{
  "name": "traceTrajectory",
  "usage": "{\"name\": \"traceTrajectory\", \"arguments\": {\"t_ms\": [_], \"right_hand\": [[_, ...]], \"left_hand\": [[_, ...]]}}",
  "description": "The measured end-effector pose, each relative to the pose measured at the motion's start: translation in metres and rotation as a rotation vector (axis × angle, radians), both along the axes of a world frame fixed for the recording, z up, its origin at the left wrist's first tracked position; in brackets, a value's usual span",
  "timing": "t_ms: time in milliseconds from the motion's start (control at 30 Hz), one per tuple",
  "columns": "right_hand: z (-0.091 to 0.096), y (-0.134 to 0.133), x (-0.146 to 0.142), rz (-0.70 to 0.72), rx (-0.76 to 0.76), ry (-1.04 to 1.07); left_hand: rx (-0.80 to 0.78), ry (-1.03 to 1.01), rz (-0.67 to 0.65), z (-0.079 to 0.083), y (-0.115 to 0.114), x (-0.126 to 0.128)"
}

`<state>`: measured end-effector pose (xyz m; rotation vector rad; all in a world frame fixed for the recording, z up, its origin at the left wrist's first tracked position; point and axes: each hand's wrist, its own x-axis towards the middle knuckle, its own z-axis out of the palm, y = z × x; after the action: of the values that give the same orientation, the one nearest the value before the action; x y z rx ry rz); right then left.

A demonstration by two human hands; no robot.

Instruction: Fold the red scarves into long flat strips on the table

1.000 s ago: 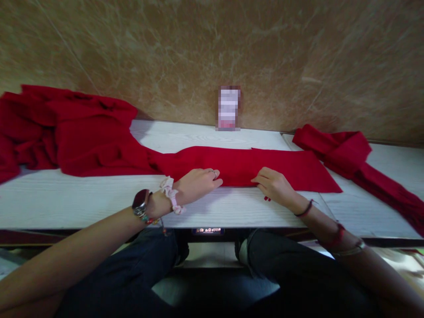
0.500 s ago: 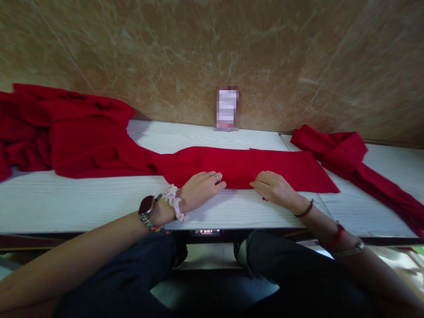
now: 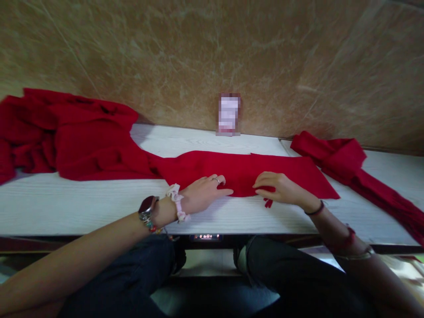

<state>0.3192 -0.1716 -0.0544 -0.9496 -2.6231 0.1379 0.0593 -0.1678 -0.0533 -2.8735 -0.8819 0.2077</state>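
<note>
A red cloth strip [image 3: 228, 165] lies flat on the white table, with a slanted right end and a gathered part toward the left. My left hand [image 3: 205, 190] rests at its near edge, thumb stretched out and the other fingers bent on the cloth. To the right, my right hand [image 3: 280, 187] is over the same edge; a gap shows between its thumb and fingers. Neither hand appears to grip the cloth, though some fingertips are hidden. Small red scraps or threads [image 3: 268, 202] stick out just below the right hand.
A bunched heap of red cloth [image 3: 89, 145] lies at the left. At the right is a folded red scarf-like piece [image 3: 344, 157] with a fringed-looking end. A blurred-out upright rectangle [image 3: 228, 114] leans against the brown marbled wall [image 3: 159, 57]. The white table's [image 3: 99, 207] front edge is before my legs.
Both hands have loosened from a pinch at the cloth's near edge, and their fingers have spread. The red scraps below the right hand show more. The view has tilted slightly.
</note>
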Motion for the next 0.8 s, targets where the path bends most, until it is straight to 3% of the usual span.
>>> {"name": "traceTrajectory", "arguments": {"t_ms": [100, 200, 333, 433, 533, 667, 800], "right_hand": [[0.016, 0.032, -0.007, -0.143, 0.018, 0.04], [0.022, 0.076, -0.032, -0.266, 0.013, -0.041], [0.015, 0.118, -0.087, -0.249, -0.079, -0.161], [0.009, 0.128, -0.123, -0.222, -0.147, -0.217], [0.009, 0.132, -0.142, -0.245, -0.22, -0.277], [0.017, 0.141, -0.141, -0.191, -0.284, -0.341], [0.015, 0.147, -0.137, -0.157, -0.211, -0.281]], "left_hand": [[-0.017, -0.011, 0.002, -0.001, 0.001, -0.003], [-0.009, 0.006, -0.006, -0.001, 0.0, -0.003], [0.025, -0.004, -0.022, 0.0, -0.002, -0.001], [0.036, -0.022, -0.042, 0.0, -0.002, -0.001], [0.039, -0.024, -0.059, -0.001, -0.003, -0.001], [0.058, -0.034, -0.066, -0.004, -0.004, -0.001], [0.072, -0.028, -0.08, -0.005, -0.004, -0.002]]}}
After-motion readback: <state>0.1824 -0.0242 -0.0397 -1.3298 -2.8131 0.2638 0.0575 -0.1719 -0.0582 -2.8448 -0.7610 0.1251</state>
